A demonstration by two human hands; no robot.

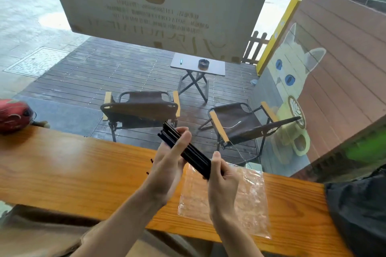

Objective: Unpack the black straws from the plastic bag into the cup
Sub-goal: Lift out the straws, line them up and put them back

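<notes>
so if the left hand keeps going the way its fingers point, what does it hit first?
The left hand points up and away, gripping the black straws. Beyond its fingertips nothing shows on the wooden counter; the window glass in front of the folding chair is probably first, though depth is unclear.

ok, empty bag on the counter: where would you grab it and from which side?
Probably the bag's near corner, coming from the counter's front edge. It lies flat, so a top pinch has little to catch, but that corner sticks out past the edge. Both hands, left and right, hold the straws.
</notes>
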